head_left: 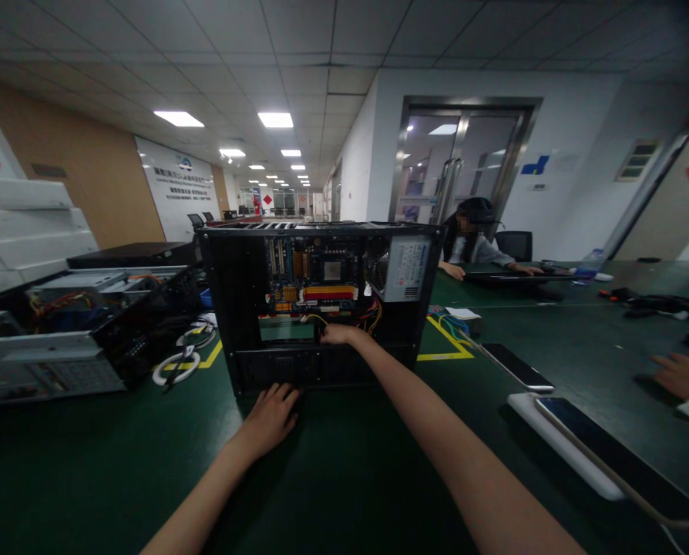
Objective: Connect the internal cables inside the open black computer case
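Observation:
A black computer case (pixel 275 370) stands open on the green table, its motherboard (pixel 287 266) and silver power supply (pixel 405 270) showing inside. My left hand (pixel 272 416) rests at the bottom front edge of the case, fingers spread and holding nothing. Reaching into the lower opening of the case, my right hand (pixel 337 334) has its fingers bent at a dark part beside thin cables (pixel 373 316); what it grips, if anything, is hidden. A red and yellow strip (pixel 330 293) lies across the board above that hand.
More opened computer cases (pixel 49 370) and coiled white cables (pixel 176 368) are at the left. Phones (pixel 616 455) and a white slab (pixel 564 447) lie at the right. Another person's hand (pixel 685 375) is at the right edge; a person (pixel 472 239) sits across the table.

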Motion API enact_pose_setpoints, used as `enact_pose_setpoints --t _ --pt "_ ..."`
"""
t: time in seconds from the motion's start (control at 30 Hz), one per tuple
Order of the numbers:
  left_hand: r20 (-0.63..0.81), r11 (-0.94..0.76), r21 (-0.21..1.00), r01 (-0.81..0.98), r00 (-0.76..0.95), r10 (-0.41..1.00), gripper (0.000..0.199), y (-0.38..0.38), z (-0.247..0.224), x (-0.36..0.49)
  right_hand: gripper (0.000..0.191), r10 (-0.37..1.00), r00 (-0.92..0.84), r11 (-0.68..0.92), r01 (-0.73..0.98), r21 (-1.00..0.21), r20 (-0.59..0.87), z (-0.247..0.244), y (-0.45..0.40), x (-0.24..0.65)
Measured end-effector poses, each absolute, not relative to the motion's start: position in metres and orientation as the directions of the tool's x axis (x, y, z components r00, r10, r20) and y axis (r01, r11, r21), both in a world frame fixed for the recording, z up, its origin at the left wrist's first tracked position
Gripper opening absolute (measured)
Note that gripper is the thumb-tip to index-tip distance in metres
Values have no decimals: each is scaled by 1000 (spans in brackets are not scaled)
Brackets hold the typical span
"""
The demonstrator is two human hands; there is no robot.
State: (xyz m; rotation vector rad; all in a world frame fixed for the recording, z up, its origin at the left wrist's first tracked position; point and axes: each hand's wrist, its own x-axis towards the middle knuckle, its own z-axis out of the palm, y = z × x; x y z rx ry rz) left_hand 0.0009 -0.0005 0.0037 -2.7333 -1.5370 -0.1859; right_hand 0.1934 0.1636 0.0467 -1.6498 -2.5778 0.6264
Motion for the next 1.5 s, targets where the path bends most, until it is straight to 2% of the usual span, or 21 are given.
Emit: enact_pose_setpoints --t 0.07,0.23,0.43,0.6,0.77,0.87,1.0,1.2,1.5 --pt "94 -514 56 856 508 856 41 0 3 1 19 899 -418 338 855 -393 -136 49 161 191" --pt "75 -510 64 858 505 860 41 -1 6 2 16 932 -343 210 779 -590 -121 54 154 189" --pt "80 -509 78 857 504 860 41 -2 7 2 8 961 -271 163 697 -698 -46 60 149 193" --pt "101 -533 71 843 526 845 41 -1 6 1 5 969 -223 51 600 -799 -105 63 145 194" --pt "97 -524 84 848 516 851 40 -1 6 1 5 967 -151 -147 318 -937 -203 62 149 201" --pt "83 -518 90 851 512 855 41 -1 6 1 5 931 -121 -324 156 -933 -343 62 153 209" --pt "79 -513 82 855 507 858 42 0 5 1 10 885 -158 -443 -1 -897 -437 65 154 217" --pt "84 -514 73 854 509 857 43 0 4 1 15 876 -146 -479 -145 -866 -460 67 153 219" --pt "97 -523 80 849 515 852 41 0 2 0 11 840 -151 -543 -233 -807 -522 65 160 220"
